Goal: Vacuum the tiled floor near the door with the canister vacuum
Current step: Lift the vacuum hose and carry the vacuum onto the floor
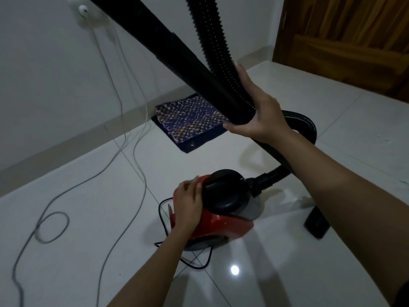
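A red canister vacuum (221,222) with a black top sits on the white tiled floor (99,196) at centre. My left hand (188,204) rests flat on its red rear, fingers against the black lid. My right hand (254,109) is shut around the black rigid wand (168,47) and the ribbed black hose (212,41), held up together and slanting to the upper left. The hose loops down behind my right forearm into the canister's front. A black nozzle piece (316,224) lies on the floor to the right.
A wooden door (345,41) stands at the upper right. A folded purple patterned mat (188,122) lies by the white wall. Grey cables (124,134) run from a wall socket (83,11) across the floor at left. The vacuum's black cord (162,218) curls beside the canister.
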`<state>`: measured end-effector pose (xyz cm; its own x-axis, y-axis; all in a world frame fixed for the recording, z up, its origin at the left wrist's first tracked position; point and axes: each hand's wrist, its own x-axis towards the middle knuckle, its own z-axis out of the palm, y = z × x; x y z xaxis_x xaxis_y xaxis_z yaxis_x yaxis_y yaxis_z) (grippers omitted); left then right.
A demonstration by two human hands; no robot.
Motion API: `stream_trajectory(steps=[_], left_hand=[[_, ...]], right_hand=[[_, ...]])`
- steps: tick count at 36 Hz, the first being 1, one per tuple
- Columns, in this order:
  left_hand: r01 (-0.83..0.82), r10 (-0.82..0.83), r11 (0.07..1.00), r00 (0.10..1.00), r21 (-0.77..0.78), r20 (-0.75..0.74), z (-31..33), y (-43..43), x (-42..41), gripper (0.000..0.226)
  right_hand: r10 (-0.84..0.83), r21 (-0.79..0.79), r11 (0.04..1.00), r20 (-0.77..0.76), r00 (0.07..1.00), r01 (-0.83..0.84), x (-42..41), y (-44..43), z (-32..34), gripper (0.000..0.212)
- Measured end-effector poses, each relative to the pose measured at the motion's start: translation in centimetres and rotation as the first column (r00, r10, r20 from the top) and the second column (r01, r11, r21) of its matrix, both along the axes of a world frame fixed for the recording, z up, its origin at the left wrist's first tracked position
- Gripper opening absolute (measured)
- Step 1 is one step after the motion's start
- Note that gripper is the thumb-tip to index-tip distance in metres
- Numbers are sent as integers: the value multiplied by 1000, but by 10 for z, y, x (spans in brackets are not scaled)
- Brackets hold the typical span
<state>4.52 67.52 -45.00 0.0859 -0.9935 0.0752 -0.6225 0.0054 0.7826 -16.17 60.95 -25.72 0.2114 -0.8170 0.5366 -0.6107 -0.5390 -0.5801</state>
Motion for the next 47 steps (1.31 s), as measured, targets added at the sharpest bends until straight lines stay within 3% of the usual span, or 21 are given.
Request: stream_trajectory(steps=[2,4,8,12,17,19,21,25,31,36,43,47], left_hand=[[-177,189,978,975,112,-115,-21,7,13,42],[-223,270,942,948,252,-169,-46,11,26,46],[-151,225,944,945,294,-239,-56,12,30,50],[-102,253,929,877,356,-409,-57,8,27,56],[-61,267,916,832,398,-486,-78,7,38,61],[-44,265,913,818,405,-510,-79,10,40,72],[-25,244,918,822,396,-514,-81,11,42,89],[-12,216,924,842,382,-495,-83,10,43,95],[-33,195,939,872,343,-449,-70,12,39,64],[-67,218,935,884,349,-413,-71,9,38,54],[-52,204,930,897,363,-393,-68,9,40,56],[-5,155,921,922,389,-355,-67,6,43,71]], right_hand=[[-4,-1,1000,11,1000,4,0,-1,-3,108],[2,15,1000,14,1000,-3,7,-8,-11,107],[-15,-5,1000,12,1000,15,8,-8,-13,107],[-31,-23,999,-11,999,31,10,-3,-14,106],[-38,-14,999,-32,999,38,19,-8,-21,107],[-39,-14,999,-37,999,38,21,-11,-24,107],[-36,-7,999,-38,999,36,23,-12,-27,106],[-37,-11,999,-46,998,37,26,-15,-30,105],[-33,-26,999,-44,998,32,26,-16,-31,105],[-20,-21,1000,-21,1000,20,24,-17,-28,106],[15,3,1000,-13,1000,-15,28,-15,-27,105],[30,1,1000,-16,999,-30,29,-10,-26,106]])
